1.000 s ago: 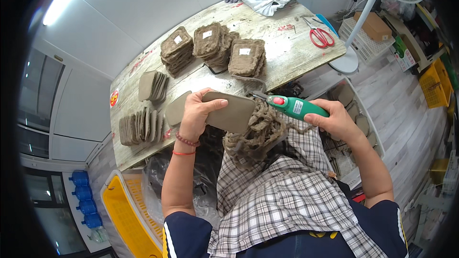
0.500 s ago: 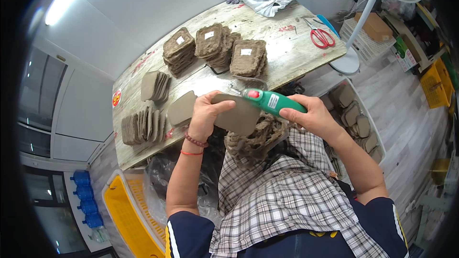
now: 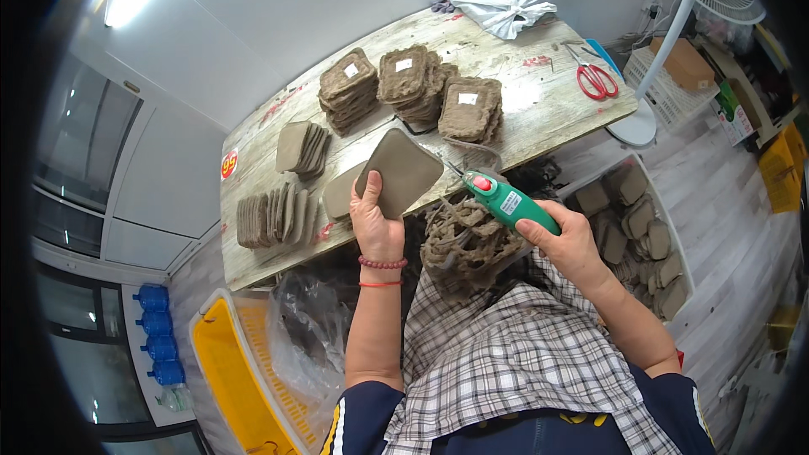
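1. Two hands of mine are busy in the middle of the frame, and both have hold of something.
2. My left hand (image 3: pixel 377 223) pinches a flat, grey-brown pad with rounded corners (image 3: pixel 403 175). My thumb lies on its face, and my other fingers are hidden behind it.
3. My right hand (image 3: pixel 560 240) is wrapped around a green hand tool with a red button and a thin metal tip (image 3: pixel 512 205). My fingers are curled snugly on its handle.
4. What just changed: half a second ago, the tool's front was over the pad's right edge. Now it has come back, and the pad is turned so it points up more. I think this means a new bit of edge faces the tool.
5. The pad sits just above my left hand, to the left of my right hand. The tip is right by the pad's right corner; I can't tell if they touch.
6. Below the tool is a tangled heap of fuzzy brown strips (image 3: pixel 468 244), above my black-and-white checked cloth apron (image 3: pixel 522 345).
7. Another flat grey-brown pad (image 3: pixel 340 190) lies left of my left hand, on the worn, pale wooden table (image 3: pixel 539 88).
8. Fuzzy-edged brown pads in a stack (image 3: pixel 470 109) sit near the top middle.
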